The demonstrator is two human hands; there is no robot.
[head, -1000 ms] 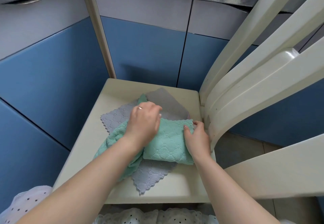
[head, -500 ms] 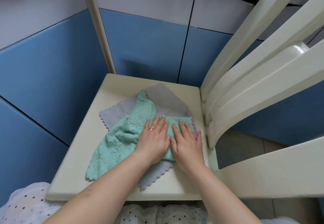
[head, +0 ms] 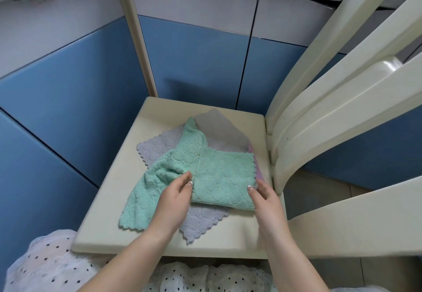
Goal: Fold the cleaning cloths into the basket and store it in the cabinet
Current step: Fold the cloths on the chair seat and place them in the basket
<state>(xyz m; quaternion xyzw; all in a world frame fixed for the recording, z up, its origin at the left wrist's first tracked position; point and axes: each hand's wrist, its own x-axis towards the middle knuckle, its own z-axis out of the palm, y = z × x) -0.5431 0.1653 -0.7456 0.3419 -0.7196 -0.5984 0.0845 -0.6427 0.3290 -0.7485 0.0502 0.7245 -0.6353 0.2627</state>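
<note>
A mint-green cloth [head: 219, 175] lies partly folded on the cream chair seat [head: 228, 237]. Its right half is doubled over and its left half is spread toward the near left. My left hand [head: 173, 200] pinches the cloth at the fold line, thumb and forefinger closed on the edge. My right hand [head: 265, 200] grips the near right corner of the folded part, thumb on top. Under the green cloth lie a lilac cloth [head: 157, 148], a grey cloth [head: 217, 127] and a pink cloth [head: 258, 170] of which only an edge shows. No basket is in view.
The chair's cream back slats [head: 319, 120] rise close on the right. Blue cabinet doors [head: 194, 63] stand shut behind the seat and along the left. A white dotted garment [head: 45, 266] covers my lap below the seat's front edge.
Both hands lay flat on the folded green cloth half a second ago. They have drawn back to its near edge and now pinch it.
</note>
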